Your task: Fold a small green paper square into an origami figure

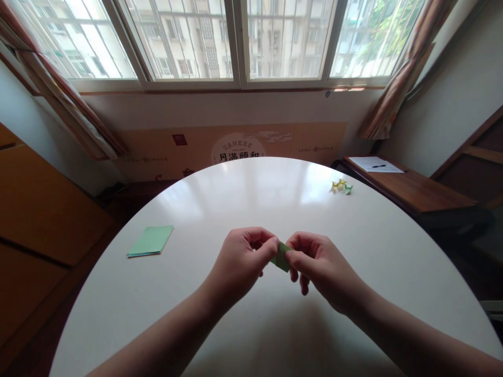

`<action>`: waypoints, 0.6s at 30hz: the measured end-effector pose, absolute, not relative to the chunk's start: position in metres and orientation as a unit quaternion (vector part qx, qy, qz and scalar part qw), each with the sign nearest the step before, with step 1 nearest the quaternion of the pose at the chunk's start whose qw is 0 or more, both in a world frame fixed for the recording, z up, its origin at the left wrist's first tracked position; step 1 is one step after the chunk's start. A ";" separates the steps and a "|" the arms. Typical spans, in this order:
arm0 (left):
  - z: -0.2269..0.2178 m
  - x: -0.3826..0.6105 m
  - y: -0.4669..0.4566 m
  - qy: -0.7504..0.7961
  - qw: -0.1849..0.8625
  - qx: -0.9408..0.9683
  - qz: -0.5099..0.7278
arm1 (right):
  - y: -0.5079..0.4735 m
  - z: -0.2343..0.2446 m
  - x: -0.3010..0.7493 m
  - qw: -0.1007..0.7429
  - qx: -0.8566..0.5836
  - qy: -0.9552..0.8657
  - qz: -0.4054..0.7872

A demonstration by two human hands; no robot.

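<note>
Both hands meet above the middle of a round white table (pixel 196 204). Between them is a small folded piece of green paper (pixel 282 257). My left hand (pixel 240 264) pinches its left side between thumb and curled fingers. My right hand (pixel 320 269) pinches its right side the same way. Most of the paper is hidden by my fingertips. A stack of light green paper sheets (pixel 150 241) lies flat on the table to the left of my hands. Small folded paper figures (pixel 341 186), yellow and green, sit at the far right of the table.
A dark wooden side table (pixel 416 191) stands to the right, with a white sheet and a pen (pixel 375 165) on it. A wide window (pixel 236 39) with curtains fills the far wall. A wooden cabinet (pixel 35 209) stands at the left.
</note>
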State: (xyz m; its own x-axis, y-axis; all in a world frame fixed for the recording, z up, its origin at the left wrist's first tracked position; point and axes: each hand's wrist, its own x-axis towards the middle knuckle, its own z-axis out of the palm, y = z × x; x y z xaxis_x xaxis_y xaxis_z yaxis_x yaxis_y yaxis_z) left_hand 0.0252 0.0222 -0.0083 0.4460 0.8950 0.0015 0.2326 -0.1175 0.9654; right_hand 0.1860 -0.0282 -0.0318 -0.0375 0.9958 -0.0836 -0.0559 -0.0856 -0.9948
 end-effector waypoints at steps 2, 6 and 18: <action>-0.009 0.025 0.022 0.416 0.510 0.681 0.322 | -0.028 -0.031 0.186 0.487 -0.496 -0.466 0.547; -0.009 0.023 0.023 0.407 0.510 0.685 0.326 | -0.028 -0.031 0.188 0.489 -0.495 -0.460 0.551; -0.008 0.026 0.019 0.381 0.444 0.737 0.339 | -0.027 -0.034 0.187 0.491 -0.482 -0.475 0.549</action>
State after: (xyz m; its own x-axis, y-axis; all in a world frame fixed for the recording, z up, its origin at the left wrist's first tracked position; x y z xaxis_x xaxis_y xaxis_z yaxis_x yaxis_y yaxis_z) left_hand 0.0257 0.0193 -0.0080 0.4802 0.8622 0.1613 0.2613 -0.3162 0.9120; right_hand 0.1873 -0.0268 -0.0344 -0.0536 0.9966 -0.0625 -0.0803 -0.0667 -0.9945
